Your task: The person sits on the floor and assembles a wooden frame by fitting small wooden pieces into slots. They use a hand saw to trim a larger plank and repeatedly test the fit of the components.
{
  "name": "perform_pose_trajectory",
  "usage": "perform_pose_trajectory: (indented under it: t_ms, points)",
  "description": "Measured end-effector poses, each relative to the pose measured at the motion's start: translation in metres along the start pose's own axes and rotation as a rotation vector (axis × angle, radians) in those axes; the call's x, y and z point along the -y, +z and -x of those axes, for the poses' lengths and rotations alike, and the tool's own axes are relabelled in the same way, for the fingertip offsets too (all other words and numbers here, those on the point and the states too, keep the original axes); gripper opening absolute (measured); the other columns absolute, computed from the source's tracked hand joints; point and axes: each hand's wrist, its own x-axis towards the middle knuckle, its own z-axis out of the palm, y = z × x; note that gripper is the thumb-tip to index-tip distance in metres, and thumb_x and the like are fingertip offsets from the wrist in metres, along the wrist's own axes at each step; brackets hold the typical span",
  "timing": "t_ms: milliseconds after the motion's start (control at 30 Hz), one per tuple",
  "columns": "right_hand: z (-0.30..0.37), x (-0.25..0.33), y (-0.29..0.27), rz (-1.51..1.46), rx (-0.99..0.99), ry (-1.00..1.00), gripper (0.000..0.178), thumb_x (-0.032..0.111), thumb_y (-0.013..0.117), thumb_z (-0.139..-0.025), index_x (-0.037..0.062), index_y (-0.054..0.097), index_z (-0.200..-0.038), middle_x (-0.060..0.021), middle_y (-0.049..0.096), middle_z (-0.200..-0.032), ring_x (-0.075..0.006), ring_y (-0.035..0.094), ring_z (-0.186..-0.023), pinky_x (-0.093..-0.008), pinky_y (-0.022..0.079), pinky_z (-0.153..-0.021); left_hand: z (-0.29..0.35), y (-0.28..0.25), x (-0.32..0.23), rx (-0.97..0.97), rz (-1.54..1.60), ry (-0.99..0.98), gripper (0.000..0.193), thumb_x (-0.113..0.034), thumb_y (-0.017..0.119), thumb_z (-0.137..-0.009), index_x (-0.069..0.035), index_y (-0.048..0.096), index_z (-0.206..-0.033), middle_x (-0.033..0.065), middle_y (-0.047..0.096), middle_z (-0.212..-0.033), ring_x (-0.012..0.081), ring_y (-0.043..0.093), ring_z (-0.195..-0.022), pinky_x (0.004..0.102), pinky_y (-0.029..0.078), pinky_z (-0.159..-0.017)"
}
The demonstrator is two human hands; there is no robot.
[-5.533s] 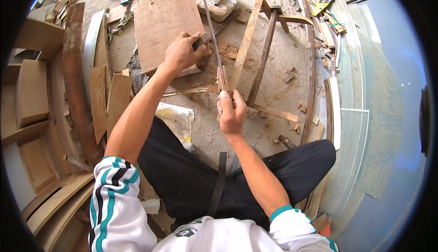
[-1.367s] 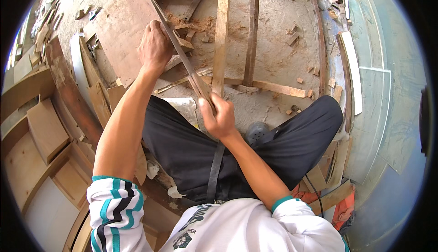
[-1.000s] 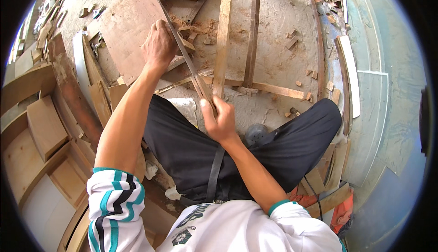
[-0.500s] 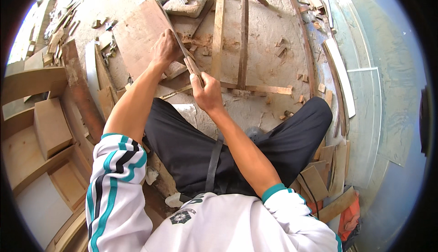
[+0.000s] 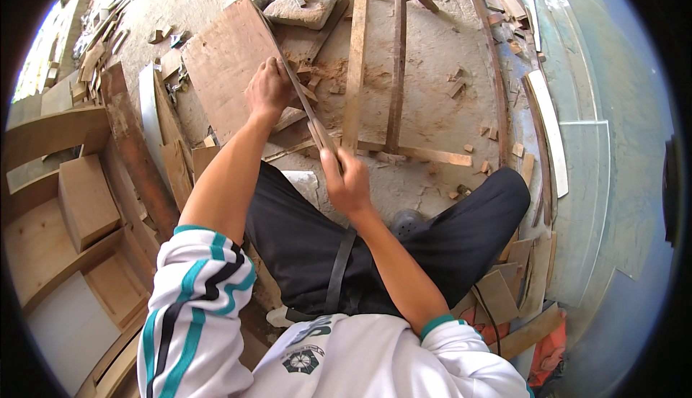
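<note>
My right hand (image 5: 349, 184) is closed round the wooden handle (image 5: 319, 134) of what looks like a handsaw. Its long, narrow blade (image 5: 287, 68) runs away from me, up along the right edge of a reddish-brown plywood board (image 5: 223, 59). On that edge, close beside the blade, my left hand (image 5: 268, 90) bears down with its fingers bent over the board; the fingertips are hidden. Sawdust (image 5: 330, 66) lies on the ground to the right of the blade.
A wooden frame of battens (image 5: 398, 66) lies ahead. Beyond the board sits a pale stone block (image 5: 303, 10). Wooden cabinet parts (image 5: 86, 196) stand at left, sheets of glass (image 5: 587, 182) at right. Offcuts (image 5: 458, 85) are strewn about; my knees flank the work.
My right hand has drawn back toward my body with the saw handle. The left hand stays on the board's edge. The whole view has shifted slightly.
</note>
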Motion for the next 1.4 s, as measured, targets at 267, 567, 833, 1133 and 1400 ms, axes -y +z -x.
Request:
perform_pose_trajectory:
  t_ms: [267, 567, 833, 1133, 1400]
  points:
    - [-0.018, 0.013, 0.005, 0.009, 0.020, 0.039, 0.037, 0.024, 0.058, -0.099, 0.0009, 0.050, -0.071, -0.0159, 0.046, -0.051, -0.0273, 0.050, -0.043, -0.0393, 0.036, -0.045, 0.003, -0.010, -0.007, 0.058, -0.044, 0.017, 0.034, -0.040, 0.043, -0.104, -0.010, 0.058, -0.110, 0.0170, 0.066, -0.110, 0.0418, 0.065, -0.100, 0.0523, 0.051, -0.084]
    - [0.011, -0.007, -0.006, -0.032, 0.057, 0.053, 0.037, 0.024, 0.058, -0.098, 0.0007, 0.049, -0.071, -0.0170, 0.045, -0.052, -0.0284, 0.048, -0.043, -0.0390, 0.036, -0.045, 0.000, -0.007, -0.004, 0.048, -0.062, 0.016, 0.035, -0.042, 0.048, -0.101, -0.010, 0.059, -0.111, 0.0168, 0.066, -0.112, 0.0414, 0.064, -0.103, 0.0520, 0.050, -0.085]
    - [-0.018, -0.009, -0.002, -0.071, 0.073, 0.048, 0.034, 0.023, 0.058, -0.099, -0.0009, 0.054, -0.075, -0.0142, 0.048, -0.053, -0.0204, 0.050, -0.047, -0.0363, 0.038, -0.046, -0.001, -0.007, -0.008, 0.031, -0.099, 0.062, 0.039, -0.040, 0.036, -0.106, -0.009, 0.060, -0.109, 0.0175, 0.066, -0.109, 0.0422, 0.065, -0.101, 0.0527, 0.051, -0.086]
    - [-0.011, -0.021, 0.006, -0.048, 0.057, 0.011, 0.031, 0.022, 0.058, -0.098, -0.0011, 0.056, -0.077, -0.0136, 0.047, -0.055, -0.0190, 0.046, -0.049, -0.0361, 0.037, -0.047, 0.000, -0.009, -0.006, 0.026, -0.146, 0.066, 0.038, -0.041, 0.041, -0.104, -0.009, 0.061, -0.112, 0.0174, 0.067, -0.115, 0.0420, 0.065, -0.104, 0.0523, 0.051, -0.087]
    - [-0.030, -0.011, 0.011, -0.017, 0.079, 0.040, 0.028, 0.022, 0.057, -0.099, -0.0029, 0.062, -0.085, -0.0122, 0.050, -0.058, -0.0168, 0.050, -0.051, -0.0337, 0.041, -0.050, -0.005, -0.006, 0.002, 0.038, -0.114, 0.103, 0.043, -0.043, 0.036, -0.105, -0.009, 0.062, -0.110, 0.0185, 0.068, -0.113, 0.0446, 0.065, -0.100, 0.0534, 0.051, -0.086]
